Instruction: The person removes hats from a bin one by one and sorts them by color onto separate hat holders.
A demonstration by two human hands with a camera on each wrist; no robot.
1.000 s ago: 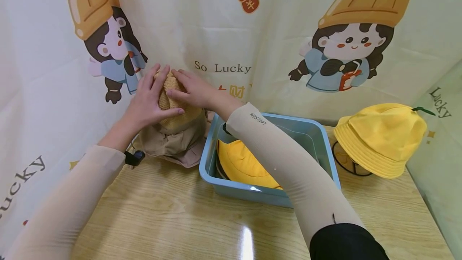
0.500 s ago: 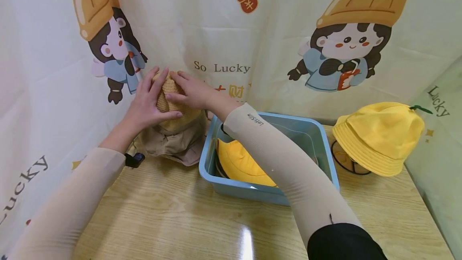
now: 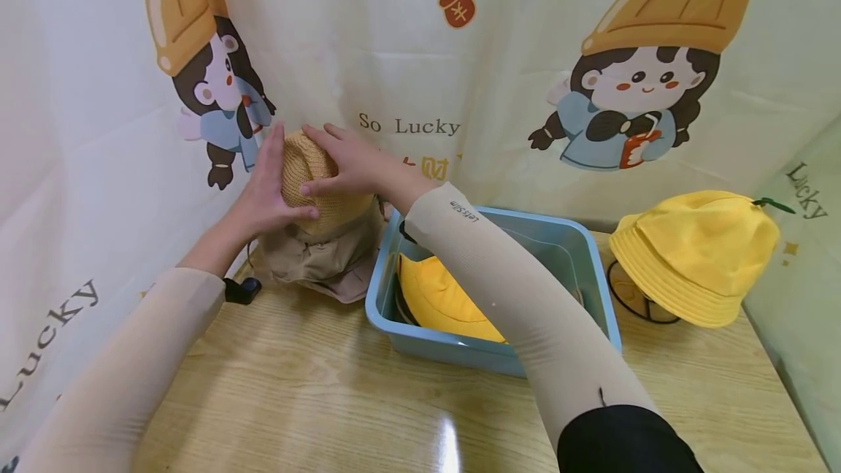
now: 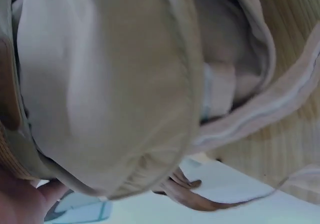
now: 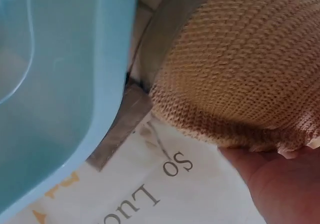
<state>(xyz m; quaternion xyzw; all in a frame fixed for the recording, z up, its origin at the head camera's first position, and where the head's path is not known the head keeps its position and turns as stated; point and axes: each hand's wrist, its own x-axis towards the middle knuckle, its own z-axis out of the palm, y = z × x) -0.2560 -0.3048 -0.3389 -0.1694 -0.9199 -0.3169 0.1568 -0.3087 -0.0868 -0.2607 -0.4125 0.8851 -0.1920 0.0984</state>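
A hat point(image 3: 328, 221) with a tan knit crown point(image 5: 245, 63) and a khaki cloth brim point(image 3: 325, 261) stands at the back left of the table. My left hand point(image 3: 266, 192) lies along the crown's left side, fingers extended upward and thumb reaching across the front. From the right, my right hand point(image 3: 351, 163) rests on the upper crown, fingers at the top and thumb lower down. The crown has a fold between the hands. In the left wrist view, khaki cloth point(image 4: 115, 83) fills most of the picture, with part of the left hand point(image 4: 22, 199) at the lower left.
Right of the hat is a blue bin point(image 3: 453, 345) holding a yellow hat point(image 3: 443, 301), with my right forearm across it. Another yellow hat point(image 3: 696, 254) sits on a black wire stand point(image 3: 634, 298) at the right. A printed curtain point(image 3: 407, 42) hangs behind the table.
The left fingers have drawn together and straightened against the crown's side, so more of the knit shows. The right hand stays near the top. The view has shifted slightly.
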